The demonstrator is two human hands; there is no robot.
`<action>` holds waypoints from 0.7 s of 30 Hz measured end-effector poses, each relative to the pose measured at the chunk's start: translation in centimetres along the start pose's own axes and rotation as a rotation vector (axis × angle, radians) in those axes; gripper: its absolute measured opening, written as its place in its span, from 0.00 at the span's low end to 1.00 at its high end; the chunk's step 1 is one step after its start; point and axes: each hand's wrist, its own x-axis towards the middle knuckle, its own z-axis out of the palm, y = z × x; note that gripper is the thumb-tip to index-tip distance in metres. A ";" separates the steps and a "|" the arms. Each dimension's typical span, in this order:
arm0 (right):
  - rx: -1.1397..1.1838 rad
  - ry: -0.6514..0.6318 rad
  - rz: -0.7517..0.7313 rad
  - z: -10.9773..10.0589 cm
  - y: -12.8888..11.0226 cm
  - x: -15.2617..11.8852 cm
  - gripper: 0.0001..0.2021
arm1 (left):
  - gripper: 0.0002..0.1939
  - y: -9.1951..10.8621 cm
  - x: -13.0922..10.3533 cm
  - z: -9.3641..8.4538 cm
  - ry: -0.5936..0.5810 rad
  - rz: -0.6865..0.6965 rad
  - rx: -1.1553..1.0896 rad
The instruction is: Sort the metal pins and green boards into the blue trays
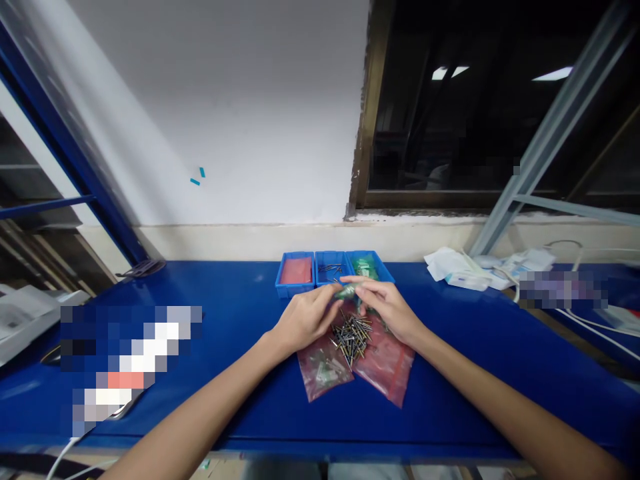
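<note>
Together, the left hand [311, 319] and the right hand [390, 308], fingers curled nearly closed, pinch a small green bag [347, 292] between their fingertips; its contents are too blurred to tell. Just beyond the hands stand three blue bins: the left bin [295, 291] holds a pink packet [297, 271], the middle bin [325, 259] a few metal pins [331, 268], the right bin [384, 271] green packets [365, 267]. Below the hands, a pin pile [352, 339] lies on pink plastic bags [387, 368].

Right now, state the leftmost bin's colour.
The leftmost bin is blue, best seen in the head view.
</note>
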 end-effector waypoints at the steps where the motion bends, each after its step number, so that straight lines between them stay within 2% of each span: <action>1: 0.013 0.004 0.003 0.0 0.2 0.0 0.14 | 0.14 -0.1 0.0 0.0 0.015 0.016 0.007; 4: 0.076 0.030 0.009 0.0 0.7 0.0 0.12 | 0.14 -0.3 -0.2 0.3 0.089 0.057 0.051; 6: 0.127 0.044 0.026 0.0 1.0 0.1 0.11 | 0.16 -0.5 -0.2 0.4 0.121 0.031 0.052; 10: 0.204 0.069 0.064 0.0 1.1 0.2 0.08 | 0.24 -0.2 -0.1 0.1 0.088 -0.032 -0.038; 16: 0.325 0.091 0.112 -0.1 0.5 0.2 0.06 | 0.18 0.5 0.0 -0.5 -0.014 0.016 -0.144; 21: 0.387 -0.010 0.181 -0.1 0.4 0.2 0.09 | 0.10 0.3 0.0 -0.1 0.031 -0.067 -0.157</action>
